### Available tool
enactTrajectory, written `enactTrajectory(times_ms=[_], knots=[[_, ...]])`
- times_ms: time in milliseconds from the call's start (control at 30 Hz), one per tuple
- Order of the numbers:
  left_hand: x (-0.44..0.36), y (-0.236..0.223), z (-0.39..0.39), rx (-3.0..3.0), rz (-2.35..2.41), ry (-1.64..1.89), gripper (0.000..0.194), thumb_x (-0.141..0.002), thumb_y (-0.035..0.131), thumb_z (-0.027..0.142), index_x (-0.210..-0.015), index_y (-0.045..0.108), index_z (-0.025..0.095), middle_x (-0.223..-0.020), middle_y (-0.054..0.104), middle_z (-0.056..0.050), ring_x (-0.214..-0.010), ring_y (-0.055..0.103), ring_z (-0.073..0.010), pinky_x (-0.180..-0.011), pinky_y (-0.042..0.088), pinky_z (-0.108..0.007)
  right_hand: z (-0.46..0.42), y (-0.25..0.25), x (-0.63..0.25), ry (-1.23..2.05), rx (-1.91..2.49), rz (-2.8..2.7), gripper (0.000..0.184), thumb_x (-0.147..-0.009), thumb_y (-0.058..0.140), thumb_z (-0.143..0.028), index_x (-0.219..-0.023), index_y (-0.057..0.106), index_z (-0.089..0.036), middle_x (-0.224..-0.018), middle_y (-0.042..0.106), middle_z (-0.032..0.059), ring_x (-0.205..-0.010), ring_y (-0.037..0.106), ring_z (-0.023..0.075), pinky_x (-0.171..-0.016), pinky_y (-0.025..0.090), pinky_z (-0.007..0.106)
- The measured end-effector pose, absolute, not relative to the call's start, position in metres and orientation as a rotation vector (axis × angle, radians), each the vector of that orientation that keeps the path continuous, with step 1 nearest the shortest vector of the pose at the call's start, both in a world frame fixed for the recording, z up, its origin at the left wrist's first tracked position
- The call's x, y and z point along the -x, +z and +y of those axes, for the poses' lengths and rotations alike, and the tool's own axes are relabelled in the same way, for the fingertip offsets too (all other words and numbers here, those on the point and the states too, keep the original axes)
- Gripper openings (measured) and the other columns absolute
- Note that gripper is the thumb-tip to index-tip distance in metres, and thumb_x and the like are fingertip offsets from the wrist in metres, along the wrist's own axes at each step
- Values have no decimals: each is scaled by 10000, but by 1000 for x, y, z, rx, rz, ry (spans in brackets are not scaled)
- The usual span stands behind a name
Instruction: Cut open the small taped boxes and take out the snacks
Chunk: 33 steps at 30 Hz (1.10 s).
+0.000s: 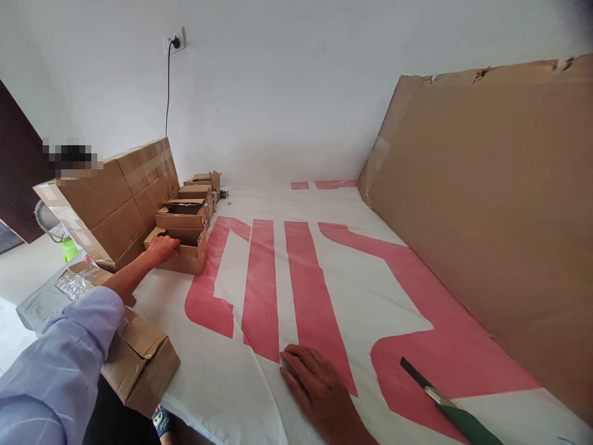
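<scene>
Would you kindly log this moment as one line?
left hand: on small open box | right hand: flat on banner | knife: lying near, untouched

A plain white wall [287, 93] fills the back of the room. High on it sits a wall socket [175, 41] with a black plug, and a thin black cable [167, 93] hangs straight down from it. A dark brown panel [18, 179] stands at the left edge. A large sheet of cardboard [491, 210] leans upright along the right side, its top edge torn. Below spreads a white sheet with big pink markings [296, 290]. The light is soft and even.
</scene>
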State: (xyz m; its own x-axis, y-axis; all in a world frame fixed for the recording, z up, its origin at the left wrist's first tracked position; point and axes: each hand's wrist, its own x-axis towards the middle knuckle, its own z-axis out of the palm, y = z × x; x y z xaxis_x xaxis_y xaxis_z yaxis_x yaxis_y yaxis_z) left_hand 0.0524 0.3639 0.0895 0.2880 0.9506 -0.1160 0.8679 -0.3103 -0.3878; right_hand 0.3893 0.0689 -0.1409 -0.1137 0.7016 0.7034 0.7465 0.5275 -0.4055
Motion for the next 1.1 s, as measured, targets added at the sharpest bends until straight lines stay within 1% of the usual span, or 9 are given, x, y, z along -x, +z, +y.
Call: enactTrajectory(times_ms=[133,300,433,500,667,767,933,1000,1100], knots=[[-67,87,392,2309,-1719,431,291,-939,667,335,-1183,791,235,-1177,798,-169,-1195,715,-365,-949,506,-412,68,-140,-390,-38,1211,-1848,212,-1062,550,-283,-1191,718,-303,-1106,766,80,-966,744,284,-818,622,460],[-78,83,415,2298,-1788,363,292,-938,676,332,-1190,781,229,-1210,788,-163,-1229,693,-362,-1019,478,-431,68,-139,-389,-44,1225,-1854,200,-1071,539,-279,-1169,714,-281,-1095,763,89,-958,743,278,-818,626,453],[-81,82,416,2300,-1822,328,299,-969,649,305,-1224,753,187,-1251,766,-192,-1254,678,-365,-1073,454,-462,69,-140,-387,-44,1237,-1833,199,-1076,516,-277,-1140,705,-279,-1077,760,84,-957,740,274,-817,625,451],[-78,84,410,2308,-1818,314,326,-961,673,294,-1262,728,181,-1296,744,-197,-1301,644,-365,-1105,441,-472,70,-140,-386,-55,1235,-1833,202,-1079,503,-276,-1129,699,-273,-1073,757,83,-953,736,271,-818,622,448],[-63,102,382,2373,-1764,289,590,-841,833,288,-1398,650,221,-1462,636,-179,-1392,554,-363,-1127,458,-459,72,-136,-384,-84,1217,-1843,204,-1086,488,-265,-1075,690,-244,-1045,751,73,-936,720,246,-817,604,410],[-50,120,362,2411,-1742,252,647,-819,834,247,-1434,633,231,-1479,614,-166,-1381,564,-358,-1111,482,-439,72,-135,-383,-70,1203,-1856,203,-1091,494,-267,-1044,687,-227,-1031,745,68,-921,705,227,-817,594,383],[-11,149,309,2439,-1748,136,616,-884,743,278,-1487,617,265,-1483,637,-119,-1370,601,-337,-1122,489,-407,72,-142,-385,-50,1204,-1865,291,-1109,452,-332,-1009,704,-225,-1029,757,93,-951,713,251,-842,593,398],[12,158,279,2494,-1732,33,552,-910,710,319,-1457,651,269,-1431,679,-98,-1319,643,-325,-1113,501,-399,72,-146,-388,-33,1198,-1886,320,-1109,452,-380,-1031,718,-220,-1037,767,108,-972,719,267,-873,599,417],[47,166,228,2586,-1713,-167,503,-931,688,388,-1410,692,235,-1382,714,-100,-1254,682,-310,-1111,513,-405,72,-152,-392,0,1204,-1899,372,-1100,450,-446,-1033,736,-217,-1041,779,126,-996,725,285,-915,601,440]])
